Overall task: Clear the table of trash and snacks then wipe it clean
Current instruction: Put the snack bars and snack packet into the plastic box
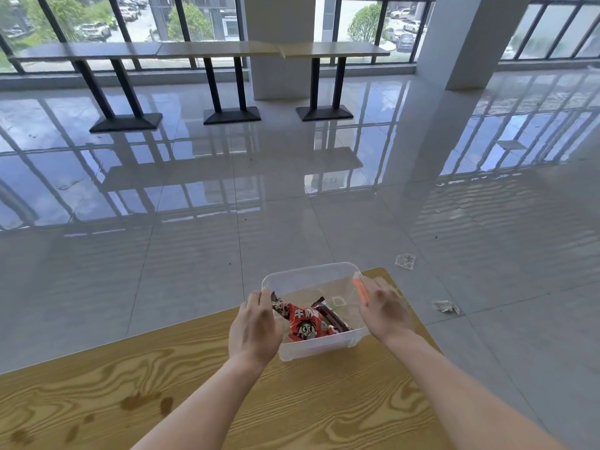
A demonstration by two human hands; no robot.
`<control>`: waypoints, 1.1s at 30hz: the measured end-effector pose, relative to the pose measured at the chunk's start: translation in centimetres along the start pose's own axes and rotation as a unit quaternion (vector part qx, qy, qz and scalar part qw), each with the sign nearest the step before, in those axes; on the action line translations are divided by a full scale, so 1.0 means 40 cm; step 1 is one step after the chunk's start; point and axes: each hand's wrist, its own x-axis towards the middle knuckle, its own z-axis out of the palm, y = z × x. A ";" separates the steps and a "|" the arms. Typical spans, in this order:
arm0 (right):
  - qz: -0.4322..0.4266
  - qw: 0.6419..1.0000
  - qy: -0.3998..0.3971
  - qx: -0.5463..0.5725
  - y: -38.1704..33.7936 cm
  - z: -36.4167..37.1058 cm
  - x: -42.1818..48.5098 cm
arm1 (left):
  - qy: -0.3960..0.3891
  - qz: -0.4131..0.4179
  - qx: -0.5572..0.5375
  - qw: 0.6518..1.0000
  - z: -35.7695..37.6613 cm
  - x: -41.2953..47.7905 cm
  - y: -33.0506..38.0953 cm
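A clear plastic box [310, 276] stands at the far right corner of the wooden table [201, 384]. Inside lie a red snack packet [306, 321] with a cartoon face and a dark brown wrapper [332, 315]. My left hand [255, 323] grips the box's left rim, thumb over the edge. My right hand [384, 308] holds the right rim by its orange clip [361, 289]. Brown liquid stains [143, 401] mark the tabletop at the near left.
Two crumpled wrappers lie on the glossy tiled floor right of the table, one [406, 261] farther and one [446, 306] nearer. Long benches on black pedestal legs [227, 50] stand by the windows. A white pillar [467, 40] rises at the right.
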 end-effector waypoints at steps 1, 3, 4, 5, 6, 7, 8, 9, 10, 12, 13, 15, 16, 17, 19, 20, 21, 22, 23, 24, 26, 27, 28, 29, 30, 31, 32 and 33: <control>-0.001 1.000 -0.005 0.002 -0.001 -0.001 -0.001 | -0.001 0.002 0.000 1.000 0.000 -0.001 -0.002; 0.005 1.000 -0.014 0.006 -0.005 -0.009 -0.004 | 0.001 0.007 -0.006 1.000 -0.005 -0.001 -0.006; 0.009 1.000 -0.018 0.008 -0.008 -0.015 -0.006 | 0.003 0.010 -0.011 1.000 -0.011 -0.002 -0.007; 0.009 1.000 -0.019 0.007 -0.013 -0.022 -0.008 | 0.006 0.016 -0.012 1.000 -0.018 -0.004 -0.010; 0.006 1.000 -0.017 0.001 -0.017 -0.027 -0.011 | 0.008 0.022 -0.010 1.000 -0.025 -0.006 -0.011; 0.001 1.000 -0.012 -0.007 -0.024 -0.032 -0.015 | 0.009 0.029 -0.006 1.000 -0.033 -0.011 -0.012; -0.005 1.000 -0.007 -0.015 -0.033 -0.036 -0.020 | 0.012 0.034 -0.002 0.999 -0.042 -0.017 -0.014; -0.011 1.000 -0.004 -0.021 -0.045 -0.039 -0.025 | 0.015 0.037 0.002 0.999 -0.050 -0.023 -0.017; -0.018 1.000 -0.004 -0.022 -0.060 -0.042 -0.030 | 0.019 0.039 0.008 0.999 -0.058 -0.029 -0.022; -0.033 0.999 -0.009 -0.017 -0.095 -0.047 -0.044 | 0.026 0.042 0.029 0.998 -0.076 -0.041 -0.036; -0.041 0.999 -0.012 -0.016 -0.113 -0.050 -0.051 | 0.027 0.041 0.044 0.998 -0.087 -0.049 -0.043; -0.057 0.998 -0.015 -0.014 -0.150 -0.058 -0.069 | 0.026 0.039 0.075 0.996 -0.111 -0.071 -0.055; -0.068 0.997 -0.018 -0.013 -0.170 -0.062 -0.080 | 0.027 0.039 0.089 0.995 -0.125 -0.085 -0.060; -0.081 0.996 -0.020 -0.015 -0.193 -0.067 -0.091 | 0.029 0.040 0.101 0.994 -0.141 -0.101 -0.066; -0.108 0.994 -0.027 -0.013 -0.245 -0.075 -0.115 | 0.033 0.038 0.112 0.992 -0.176 -0.132 -0.082; -0.119 0.992 -0.034 -0.005 -0.274 -0.077 -0.127 | 0.036 0.033 0.111 0.993 -0.194 -0.150 -0.092; -0.130 0.991 -0.042 0.005 -0.304 -0.076 -0.141 | 0.042 0.026 0.109 0.993 -0.213 -0.170 -0.104; -0.140 0.989 -0.050 0.012 -0.336 -0.072 -0.155 | 0.051 0.016 0.106 0.993 -0.233 -0.191 -0.122; -0.153 0.986 -0.058 0.015 -0.370 -0.064 -0.170 | 0.060 0.005 0.104 0.993 -0.255 -0.214 -0.143; -0.169 0.983 -0.065 0.016 -0.403 -0.054 -0.186 | 0.066 -0.006 0.108 0.992 -0.274 -0.239 -0.167; -0.202 0.976 -0.078 0.016 -0.471 -0.037 -0.220 | 0.080 -0.028 0.121 0.989 -0.308 -0.293 -0.220; -0.226 0.971 -0.080 0.014 -0.515 -0.027 -0.241 | 0.088 -0.045 0.125 0.987 -0.331 -0.330 -0.255; -0.242 0.967 -0.079 0.015 -0.547 -0.018 -0.254 | 0.093 -0.057 0.125 0.986 -0.348 -0.357 -0.283; -0.253 0.964 -0.078 0.018 -0.568 -0.014 -0.261 | 0.097 -0.065 0.124 0.985 -0.357 -0.374 -0.302; -0.268 0.960 -0.078 0.019 -0.602 -0.007 -0.272 | 0.103 -0.080 0.124 0.984 -0.373 -0.402 -0.330; -0.283 0.955 -0.080 0.017 -0.638 0.002 -0.285 | 0.107 -0.095 0.125 0.982 -0.391 -0.431 -0.358; -0.296 0.951 -0.083 0.019 -0.672 0.009 -0.297 | 0.107 -0.110 0.130 0.980 -0.406 -0.456 -0.386; -0.307 0.947 -0.088 0.023 -0.707 0.015 -0.310 | 0.106 -0.123 0.136 0.977 -0.421 -0.481 -0.414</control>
